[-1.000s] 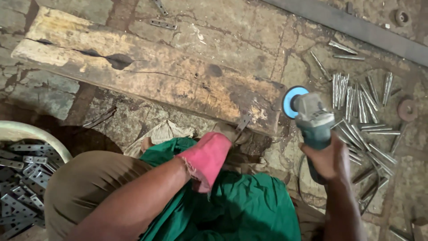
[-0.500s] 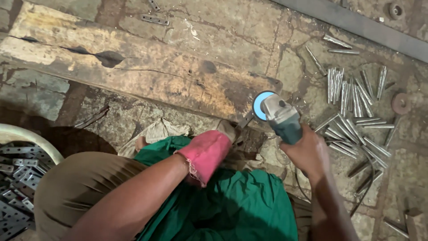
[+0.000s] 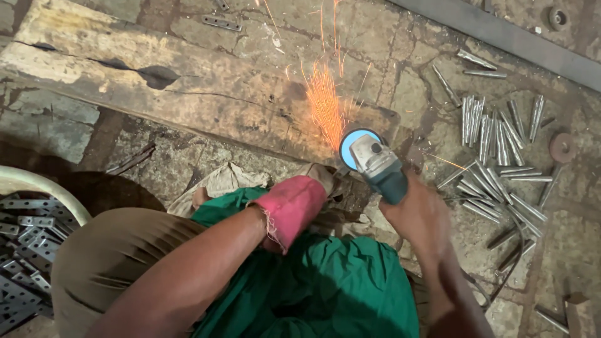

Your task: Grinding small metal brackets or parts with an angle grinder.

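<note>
The right hand [image 3: 421, 216] is clenched around the grinder [image 3: 374, 166], whose blue disc sits at the near edge of the plank [image 3: 188, 94] and throws orange sparks [image 3: 325, 106] up across it. The left hand [image 3: 291, 206], wrapped in pink cloth, presses down just left of the grinder; its fingers are hidden under the cloth, so I cannot tell whether they grasp the workpiece, which is itself out of sight beneath them. Cut metal rods [image 3: 494, 144] lie scattered right of the grinder, and a tub of flat brackets [image 3: 25, 244] stands far left of it. The likely risks: the left hand is very close to the spinning disc, so a slip or kickback could catch the cloth, and sparks could reach the green cloth [image 3: 325, 294] on the lap.
</note>
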